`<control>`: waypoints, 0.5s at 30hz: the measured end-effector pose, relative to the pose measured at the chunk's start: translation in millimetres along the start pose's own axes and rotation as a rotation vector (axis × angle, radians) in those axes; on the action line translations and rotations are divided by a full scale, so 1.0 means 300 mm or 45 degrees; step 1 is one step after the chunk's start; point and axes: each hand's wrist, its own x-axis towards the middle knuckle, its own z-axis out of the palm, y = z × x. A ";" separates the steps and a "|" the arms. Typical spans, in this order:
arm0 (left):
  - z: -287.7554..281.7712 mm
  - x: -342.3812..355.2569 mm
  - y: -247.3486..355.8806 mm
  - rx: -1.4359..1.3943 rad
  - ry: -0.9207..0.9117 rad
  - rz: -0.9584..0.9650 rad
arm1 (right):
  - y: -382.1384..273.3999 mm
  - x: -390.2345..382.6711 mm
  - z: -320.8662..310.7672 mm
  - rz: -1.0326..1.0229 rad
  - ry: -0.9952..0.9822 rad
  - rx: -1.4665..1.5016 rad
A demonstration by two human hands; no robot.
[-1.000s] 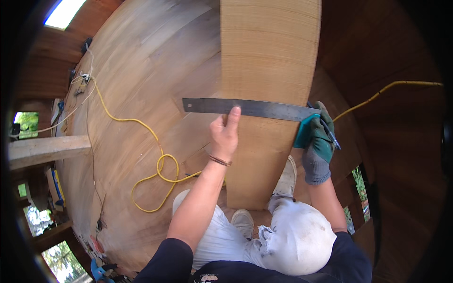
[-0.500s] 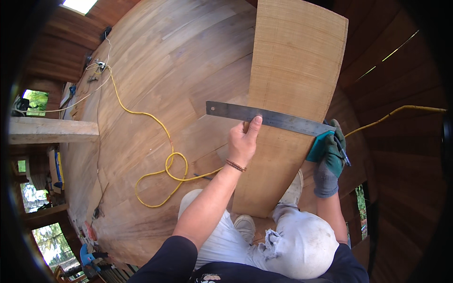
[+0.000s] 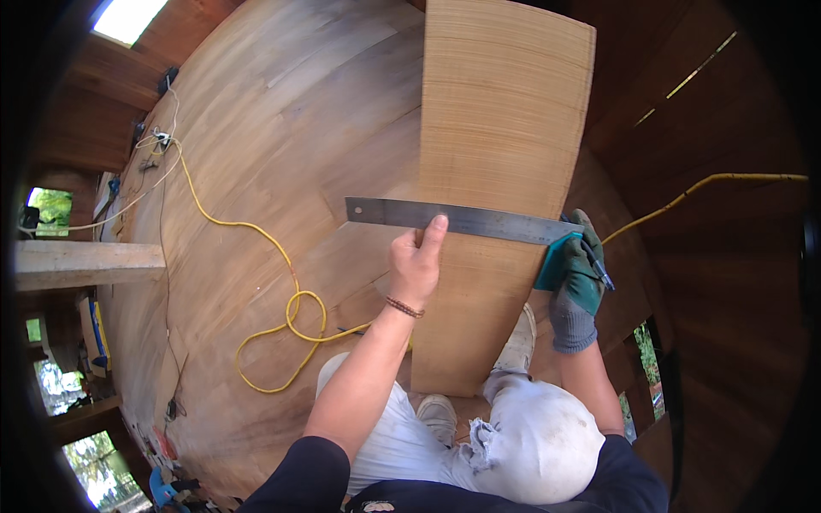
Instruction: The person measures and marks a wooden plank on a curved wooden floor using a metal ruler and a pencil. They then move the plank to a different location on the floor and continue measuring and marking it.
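A wide, pale wooden board [image 3: 505, 111] stretches away from me, its near end by my shoes. Across it lies a try square with a long steel blade [image 3: 496, 226] and a teal stock [image 3: 552, 263] against the board's right edge. My bare left hand [image 3: 416, 263] is at the board's left edge, thumb pressing on the blade; its other fingers are curled and mostly hidden. My right hand [image 3: 578, 286], in a green and grey glove, grips the stock. A dark pen [image 3: 605, 275] is also held in that hand, its tip near the blade's right end.
A yellow cord [image 3: 295, 303] loops over the plank floor [image 3: 256, 154] on the left, and another yellow cord [image 3: 710, 181] runs off to the right. A pale beam [image 3: 90, 263] juts in from the left. Dark wooden walls curve around, and a blue tool [image 3: 162, 487] sits at lower left.
The board, square and both hands appear shifted left in the picture, much as the surroundings are. Both hands keep their hold on the square.
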 end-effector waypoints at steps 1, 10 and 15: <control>-0.001 -0.002 0.005 0.040 0.006 -0.023 | -0.015 0.006 0.003 -0.055 -0.015 -0.033; 0.004 -0.026 0.036 0.105 -0.028 0.003 | -0.231 0.014 0.108 -0.645 -0.605 -0.164; -0.004 -0.048 0.043 0.101 -0.070 -0.013 | -0.254 0.038 0.266 -0.530 -0.911 -0.551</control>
